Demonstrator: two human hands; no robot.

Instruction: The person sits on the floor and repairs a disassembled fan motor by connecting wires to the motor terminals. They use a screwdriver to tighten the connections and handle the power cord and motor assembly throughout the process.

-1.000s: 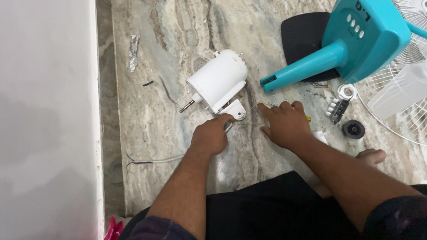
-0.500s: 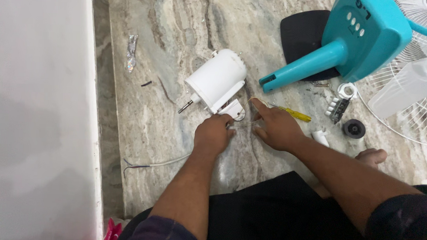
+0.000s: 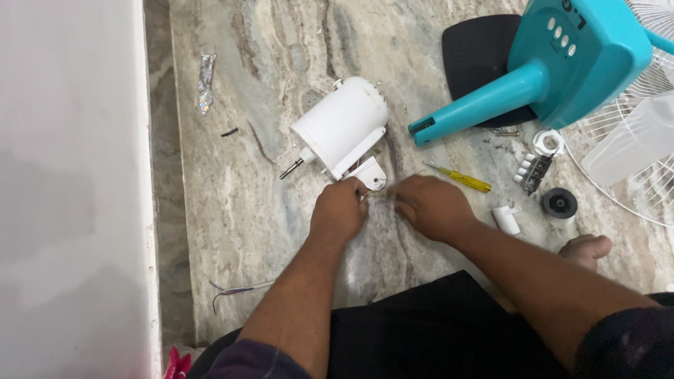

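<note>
Head view: left hand (image 3: 339, 210) has fingers closed on the white bracket (image 3: 370, 173) of the white fan motor housing (image 3: 341, 127), lying on marble floor (image 3: 282, 53). Right hand (image 3: 432, 206) rests just beside, fingers curled down; cannot tell if gripping sth. Yellow screwdriver (image 3: 461, 177) near, teal fan base (image 3: 558, 63) well apart.

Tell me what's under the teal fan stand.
A black flat base plate lies partly under the teal fan stand, on the marble floor. A few small screws show at its edge; anything further beneath is covered.
</note>
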